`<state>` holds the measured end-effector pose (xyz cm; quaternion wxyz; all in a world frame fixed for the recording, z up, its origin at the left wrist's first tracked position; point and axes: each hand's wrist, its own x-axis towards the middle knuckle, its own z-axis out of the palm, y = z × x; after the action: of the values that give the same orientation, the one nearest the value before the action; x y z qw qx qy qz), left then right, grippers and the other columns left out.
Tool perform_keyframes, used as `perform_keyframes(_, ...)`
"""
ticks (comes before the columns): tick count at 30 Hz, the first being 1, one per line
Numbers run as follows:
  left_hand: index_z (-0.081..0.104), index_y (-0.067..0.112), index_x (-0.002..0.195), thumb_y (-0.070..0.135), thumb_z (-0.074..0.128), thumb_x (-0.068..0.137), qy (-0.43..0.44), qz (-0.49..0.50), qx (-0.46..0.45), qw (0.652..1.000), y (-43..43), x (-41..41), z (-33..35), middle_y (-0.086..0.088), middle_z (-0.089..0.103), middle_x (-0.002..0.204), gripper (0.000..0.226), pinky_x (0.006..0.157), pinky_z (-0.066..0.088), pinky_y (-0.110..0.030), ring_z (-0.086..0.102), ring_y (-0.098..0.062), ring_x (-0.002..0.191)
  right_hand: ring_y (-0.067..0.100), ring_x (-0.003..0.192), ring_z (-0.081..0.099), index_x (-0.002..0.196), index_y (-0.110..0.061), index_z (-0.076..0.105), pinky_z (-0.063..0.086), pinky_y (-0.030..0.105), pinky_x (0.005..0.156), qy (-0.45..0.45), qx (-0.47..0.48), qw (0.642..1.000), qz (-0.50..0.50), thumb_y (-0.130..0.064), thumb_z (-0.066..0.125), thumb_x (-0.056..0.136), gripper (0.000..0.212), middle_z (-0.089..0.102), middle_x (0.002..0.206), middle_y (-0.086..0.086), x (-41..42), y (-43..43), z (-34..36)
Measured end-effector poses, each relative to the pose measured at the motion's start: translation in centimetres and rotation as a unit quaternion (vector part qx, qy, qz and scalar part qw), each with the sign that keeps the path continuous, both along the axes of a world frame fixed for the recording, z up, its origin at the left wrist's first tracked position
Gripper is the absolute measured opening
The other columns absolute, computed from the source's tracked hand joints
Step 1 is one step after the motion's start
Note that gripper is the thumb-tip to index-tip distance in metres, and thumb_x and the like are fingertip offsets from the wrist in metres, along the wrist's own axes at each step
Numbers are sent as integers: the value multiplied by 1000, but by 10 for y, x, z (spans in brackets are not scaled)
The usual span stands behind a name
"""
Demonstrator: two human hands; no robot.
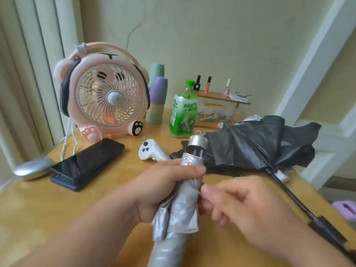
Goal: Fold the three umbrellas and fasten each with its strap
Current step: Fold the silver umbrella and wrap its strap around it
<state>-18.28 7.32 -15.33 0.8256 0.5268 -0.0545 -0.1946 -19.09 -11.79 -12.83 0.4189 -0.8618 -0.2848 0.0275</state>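
My left hand wraps round the silver umbrella, right hand pinching its folds, black umbrella on the desk.

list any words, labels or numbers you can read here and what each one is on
"天天": white characters on the label of the green bottle; the characters after them and the small print are too blurred to read.
Cosmetic bottles on the wooden shelf: labels too small to read.
White packet: dark print, blurred.
Fan, phone, white controller, silver umbrella, black umbrella: no readable text.
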Motion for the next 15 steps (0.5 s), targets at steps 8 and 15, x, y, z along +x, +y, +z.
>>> perform_keyframes(8, 58, 7, 77, 4, 61, 70, -3, -79, 100, 992, -6, 5, -2, -15, 54, 64, 8, 55, 53, -33, 55, -27, 52, 5, 50, 45, 102, -12, 70, 37, 15, 49, 83, 71, 993, 43, -66, 47, 95, 59, 50, 60, -5, 76, 22, 5)
perform_keyframes(15, 49, 10, 59, 21, 73, 78, 3, -140, 164, 976, -15, 15, -13, -9, 47, 52, 33, 45, 42, -23, 49, -21, 40, 13, 54, 40, 64, -3, 58, 33, 25, 52, 16, 151, 988, 21, -36, 51, 94, 45, 43, 58, 4, 99, 12, -25)
